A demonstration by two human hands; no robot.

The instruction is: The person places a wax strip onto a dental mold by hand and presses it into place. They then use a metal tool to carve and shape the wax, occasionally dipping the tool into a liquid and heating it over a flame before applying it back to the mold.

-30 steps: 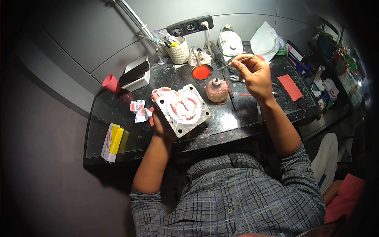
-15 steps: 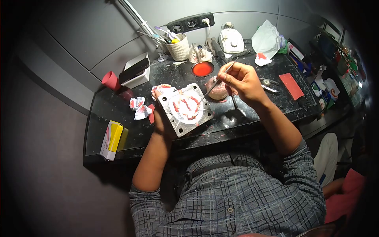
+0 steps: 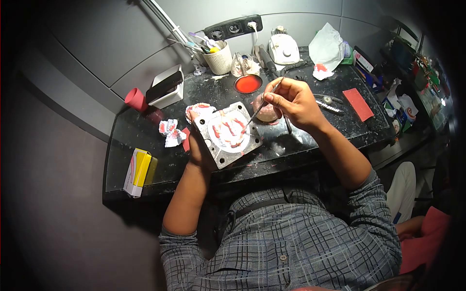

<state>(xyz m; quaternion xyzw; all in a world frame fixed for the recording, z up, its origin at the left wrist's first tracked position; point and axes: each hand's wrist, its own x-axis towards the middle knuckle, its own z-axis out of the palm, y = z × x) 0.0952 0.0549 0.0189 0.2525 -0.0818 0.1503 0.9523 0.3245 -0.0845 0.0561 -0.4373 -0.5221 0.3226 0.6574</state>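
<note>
Flask (image 3: pixel 228 133), square metal with white plaster and pink wax inside, sits tilted at the near middle of the desk (image 3: pixel 310 140). Left hand (image 3: pixel 196 148) grips its left edge, fingers mostly hidden beneath. Right hand (image 3: pixel 291 102), just right of it, pinches a thin tool (image 3: pixel 262 107) whose tip meets the wax. Behind the tool stands a jar (image 3: pixel 267 114); farther off, a red dish (image 3: pixel 248 84) and cup (image 3: pixel 220 59). Near left lies a yellow box (image 3: pixel 137 172).
</note>
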